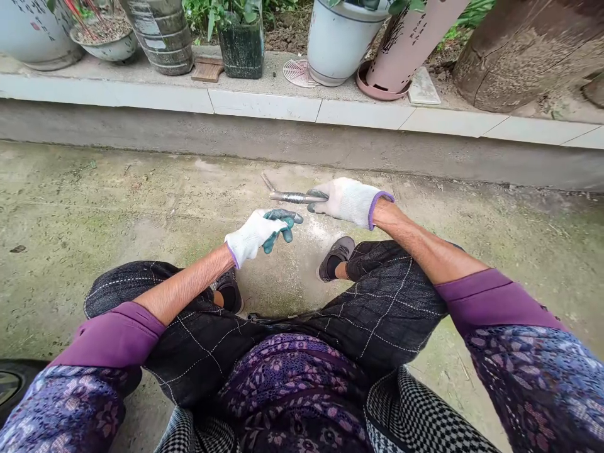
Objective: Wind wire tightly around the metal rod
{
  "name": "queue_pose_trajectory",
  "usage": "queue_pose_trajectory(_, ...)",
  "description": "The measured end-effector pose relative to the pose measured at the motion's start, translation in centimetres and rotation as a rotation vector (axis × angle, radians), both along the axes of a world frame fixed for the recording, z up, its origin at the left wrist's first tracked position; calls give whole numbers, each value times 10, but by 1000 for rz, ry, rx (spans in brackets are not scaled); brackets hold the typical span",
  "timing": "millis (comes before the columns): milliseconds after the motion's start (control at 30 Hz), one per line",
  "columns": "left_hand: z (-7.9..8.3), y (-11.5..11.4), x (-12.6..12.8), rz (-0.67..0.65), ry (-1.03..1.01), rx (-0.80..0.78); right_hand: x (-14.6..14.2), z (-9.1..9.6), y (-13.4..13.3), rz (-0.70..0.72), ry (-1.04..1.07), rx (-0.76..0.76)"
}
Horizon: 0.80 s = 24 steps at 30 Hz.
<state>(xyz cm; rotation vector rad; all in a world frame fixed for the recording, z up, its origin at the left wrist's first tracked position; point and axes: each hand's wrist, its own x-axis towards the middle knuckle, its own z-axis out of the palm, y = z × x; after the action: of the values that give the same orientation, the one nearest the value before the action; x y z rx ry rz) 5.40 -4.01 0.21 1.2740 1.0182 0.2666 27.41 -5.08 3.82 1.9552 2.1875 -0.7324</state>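
My right hand (343, 198), in a white knit glove with dark grey-coated fingers and a purple cuff, is closed around one end of a wire-wrapped metal rod (293, 197). The rod points left, and a thin bent arm angles up from its far end. Just below it is my left hand (267, 231), in a white glove with green-coated fingers. Its forefinger stretches right and the other fingers are loosely bent, apart from one another; no object shows in it. A patch of pale powder (318, 229) lies on the ground beneath my hands.
A low tiled ledge (264, 107) runs across in front, bearing a white flowerpot (342, 44), a pink pot (401, 47), a plastic bottle planter (160, 38) and a large brown log (523, 56). My shoes (337, 258) rest on the concrete floor (141, 207). Something black and rounded (16, 390) stands lower left.
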Motion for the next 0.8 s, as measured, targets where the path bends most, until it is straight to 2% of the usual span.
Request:
queue_pose_trajectory(200,0,2,-5,33,54,29,-2,11,-6,-179,194,-43)
queue_pose_trajectory(400,7,-3,-5,-43,16,148,2,7,11,-258,220,80)
queue_pose_trajectory(533,-1,4,-5,-52,38,162,4,15,7,-376,560,-1)
queue_pose_trajectory(633,-8,18,-6,-7,80,215,5,18,-5,-243,705,-208)
queue_pose_trajectory(733,-9,31,-6,-26,111,307,4,9,-13,-29,590,-427)
queue_pose_trajectory(800,-4,32,-5,-75,160,340,0,-1,-15,70,456,-430)
